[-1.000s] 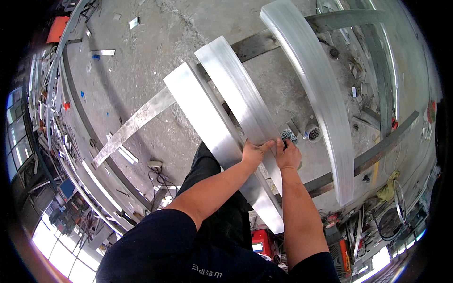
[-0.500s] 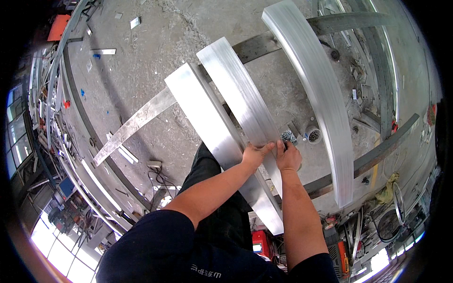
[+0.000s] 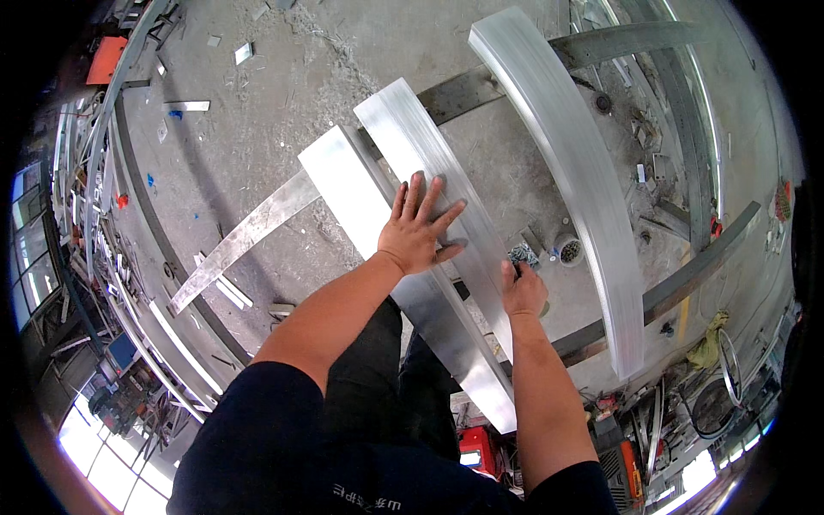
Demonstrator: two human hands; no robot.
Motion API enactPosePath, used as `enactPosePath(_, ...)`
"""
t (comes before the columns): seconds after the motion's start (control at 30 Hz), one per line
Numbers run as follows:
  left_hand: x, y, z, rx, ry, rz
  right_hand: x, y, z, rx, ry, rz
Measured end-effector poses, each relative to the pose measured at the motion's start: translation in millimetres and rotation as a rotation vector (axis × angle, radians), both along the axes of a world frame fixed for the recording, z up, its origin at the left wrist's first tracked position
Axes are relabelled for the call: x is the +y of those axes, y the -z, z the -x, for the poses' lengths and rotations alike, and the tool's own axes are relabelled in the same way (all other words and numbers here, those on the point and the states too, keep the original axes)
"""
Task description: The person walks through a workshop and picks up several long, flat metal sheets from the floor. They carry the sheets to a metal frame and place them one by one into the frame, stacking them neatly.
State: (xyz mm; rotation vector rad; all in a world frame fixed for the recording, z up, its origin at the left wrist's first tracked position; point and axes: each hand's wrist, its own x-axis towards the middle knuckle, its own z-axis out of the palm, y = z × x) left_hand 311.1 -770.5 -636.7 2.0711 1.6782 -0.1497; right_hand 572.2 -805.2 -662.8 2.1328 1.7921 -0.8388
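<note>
A silvery, slightly curved metal beam (image 3: 451, 189) lies between two others. My left hand (image 3: 416, 232) is flat on its upper face near the gap to the left beam, fingers spread, holding nothing. At the middle beam's right edge is my right hand (image 3: 524, 292), thumb up and fingers curled together; what they hold, if anything, is hidden. The left silvery beam (image 3: 343, 184) passes under my left forearm. Just beyond my right hand lies a heap of small metal fasteners (image 3: 524, 253), beside a round tub of small dark parts (image 3: 569, 250).
A third curved beam (image 3: 573, 172) lies to the right. The beams rest across long grey steel bars, one running far right (image 3: 631, 41) and another near right (image 3: 704, 266). Metal strips and scrap line the left side (image 3: 176, 330). A red machine (image 3: 476, 451) stands by my legs.
My left hand has moved away from beside the right hand, up and to the left, and opened flat on the beam. My right hand remains at the beam's right edge.
</note>
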Motion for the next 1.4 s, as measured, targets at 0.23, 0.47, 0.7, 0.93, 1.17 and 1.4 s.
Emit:
enactPosePath(0.23,8,-9,-2,0.042,0.004,0.117,3,-8,1,0.015,0.035,0.042)
enactPosePath(0.47,10,-12,-6,0.026,-0.018,0.149,28,-14,-34,0.378,0.027,-0.197)
enactPosePath(0.7,6,-5,1,-0.001,-0.002,0.123,146,-21,-140,-0.005,-0.019,-0.359)
enactPosePath(0.93,1,-3,8,-0.044,-0.002,0.068,164,-35,-109,-0.036,-0.204,-0.138)
enactPosePath(1.17,1,-2,6,-0.078,-0.023,0.061,110,-41,-83,-0.084,-0.391,-0.198)
enactPosePath(1.4,5,-3,4,-0.064,-0.012,0.098,130,-5,-157,0.229,-0.001,0.221)
